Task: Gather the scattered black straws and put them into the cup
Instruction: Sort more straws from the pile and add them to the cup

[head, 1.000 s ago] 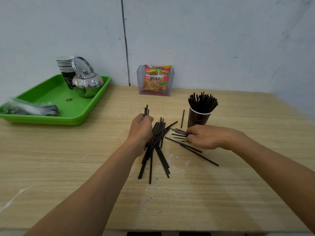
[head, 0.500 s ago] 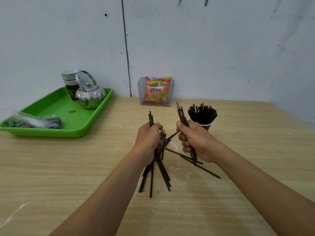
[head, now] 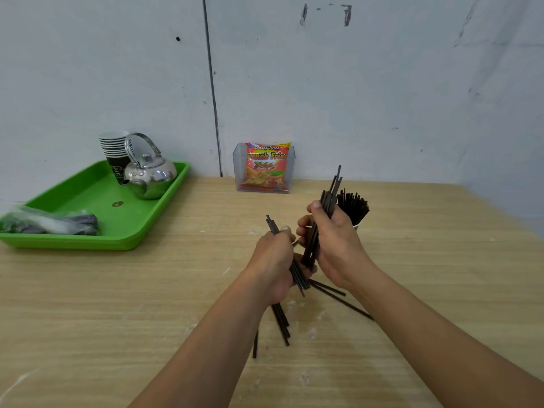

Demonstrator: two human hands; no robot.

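Observation:
My right hand point(head: 335, 242) grips an upright bundle of black straws point(head: 328, 201), held above the table just left of the cup. My left hand point(head: 273, 260) is closed on a smaller bunch of black straws point(head: 272, 225), its tips poking up past my thumb. The two hands almost touch. The cup point(head: 354, 206), crammed with black straws, stands behind my right hand; most of its body is hidden. Several loose straws point(head: 282, 322) still lie on the table under and in front of my hands, one long straw point(head: 344, 303) reaching out to the right.
A green tray point(head: 123, 231) at the left holds a steel kettle point(head: 148, 176), a stack of paper cups point(head: 114, 151) and a plastic bag point(head: 50, 223). A clear box with a snack packet point(head: 265, 167) stands against the wall. The wooden table point(head: 426, 275) meets a wall at the right.
Both hands have lifted off the table with straws. The right hand rose from the pile beside the cup and turned its bundle upright. The camera has tilted up.

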